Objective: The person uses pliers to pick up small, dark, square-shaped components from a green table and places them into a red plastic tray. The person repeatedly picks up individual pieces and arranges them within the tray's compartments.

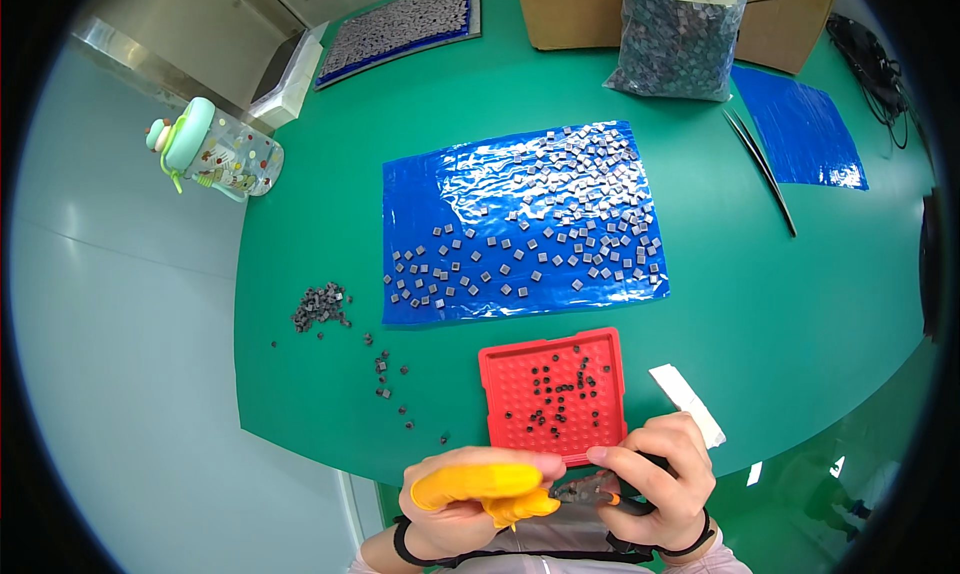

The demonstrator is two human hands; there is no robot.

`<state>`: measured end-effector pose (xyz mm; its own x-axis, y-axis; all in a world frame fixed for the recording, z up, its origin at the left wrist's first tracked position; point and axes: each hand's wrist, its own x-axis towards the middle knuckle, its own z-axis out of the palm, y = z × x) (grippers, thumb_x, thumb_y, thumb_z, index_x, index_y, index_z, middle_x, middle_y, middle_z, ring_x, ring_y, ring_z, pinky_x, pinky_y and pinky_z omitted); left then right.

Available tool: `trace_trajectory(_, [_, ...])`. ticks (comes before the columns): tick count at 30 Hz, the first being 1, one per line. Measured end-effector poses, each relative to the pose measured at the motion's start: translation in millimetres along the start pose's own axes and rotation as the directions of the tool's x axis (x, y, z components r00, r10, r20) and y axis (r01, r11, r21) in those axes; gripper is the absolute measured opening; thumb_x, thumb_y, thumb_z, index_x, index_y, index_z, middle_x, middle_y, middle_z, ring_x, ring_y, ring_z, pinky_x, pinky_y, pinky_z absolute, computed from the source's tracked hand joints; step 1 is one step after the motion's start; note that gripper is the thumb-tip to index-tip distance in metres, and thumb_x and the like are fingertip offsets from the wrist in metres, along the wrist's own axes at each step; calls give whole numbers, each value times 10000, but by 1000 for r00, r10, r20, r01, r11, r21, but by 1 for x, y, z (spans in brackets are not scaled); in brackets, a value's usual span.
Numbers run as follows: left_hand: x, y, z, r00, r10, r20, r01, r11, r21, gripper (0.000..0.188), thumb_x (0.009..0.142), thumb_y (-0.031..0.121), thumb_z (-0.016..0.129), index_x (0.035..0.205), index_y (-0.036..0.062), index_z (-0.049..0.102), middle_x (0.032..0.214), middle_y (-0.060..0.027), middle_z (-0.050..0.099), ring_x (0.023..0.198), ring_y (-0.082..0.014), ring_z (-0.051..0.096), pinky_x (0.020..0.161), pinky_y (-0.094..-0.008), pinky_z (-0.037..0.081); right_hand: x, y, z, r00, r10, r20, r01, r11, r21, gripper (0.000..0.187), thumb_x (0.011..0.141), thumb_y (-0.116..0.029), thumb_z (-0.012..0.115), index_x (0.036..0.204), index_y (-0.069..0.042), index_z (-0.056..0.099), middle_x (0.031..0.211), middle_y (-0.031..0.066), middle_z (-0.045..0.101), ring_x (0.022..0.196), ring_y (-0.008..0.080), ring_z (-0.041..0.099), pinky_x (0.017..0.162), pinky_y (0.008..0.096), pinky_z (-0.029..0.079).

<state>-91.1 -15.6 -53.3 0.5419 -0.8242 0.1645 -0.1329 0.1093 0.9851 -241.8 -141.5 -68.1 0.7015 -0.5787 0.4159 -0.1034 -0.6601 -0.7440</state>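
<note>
My right hand (660,474) is wrapped round a pair of pliers (588,488) with dark jaws and black-and-orange handles. The jaws point left, toward the fingertips of my left hand (440,519). Yellow covers (480,484) sit on some fingers of my left hand, which are bent together in a pinch. Whatever they hold at the jaws is too small or hidden to make out. Just beyond both hands lies a red tray (489,399) with a dimpled floor and several small black pieces (560,388) scattered in it.
Small grey square pieces (590,174) cover much of a blue film sheet (430,189). Dark pieces (320,306) lie heaped at left. Tweezers (765,174), another blue sheet (805,124), a filled bag (680,39) and a cardboard box (570,14) are farther back. A bottle (230,159) stands left.
</note>
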Motion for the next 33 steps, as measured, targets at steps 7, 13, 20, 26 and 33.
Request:
trace_trajectory(7, [2,0,-2,997,50,60,-55,996,75,206,760,-24,755,957,-52,702,922,-125,726,774,-160,707,684,-242,567,-2,2,2,1000,4,-17,-4,1000,-11,513,425,-58,667,935,-77,715,837,48,552,725,232,524,639,351,424])
trace_trajectory(13, [0,-1,-1,950,-309,-36,251,830,-499,158,787,-28,735,919,-82,669,865,-215,696,782,-283,710,677,-370,609,-6,0,-2,991,32,-127,-42,996,-79,538,432,-14,596,964,-51,671,837,76,526,760,267,502,691,394,415])
trace_trajectory(20, [4,5,-19,897,-441,35,363,689,-628,170,797,-45,718,953,-62,654,840,-221,699,754,-283,711,664,-375,608,-3,-5,-9,983,128,-129,-170,896,-409,575,549,56,597,1113,-47,647,997,97,531,919,320,495,806,434,411])
trace_trajectory(26, [11,22,-31,952,-302,-46,303,953,8,208,743,-56,769,939,-71,701,861,-174,716,747,-214,711,690,-296,587,-3,0,-7,991,101,-85,-126,911,-393,588,544,55,592,1122,-42,642,1038,105,538,976,336,503,844,456,408])
trace_trajectory(33, [73,50,-62,993,-94,-77,116,564,817,201,703,-31,757,892,37,746,816,-68,702,659,-150,659,571,-244,515,-11,7,-8,985,77,-156,-121,947,-299,593,528,55,575,1113,-22,638,1021,115,531,956,341,500,809,456,426])
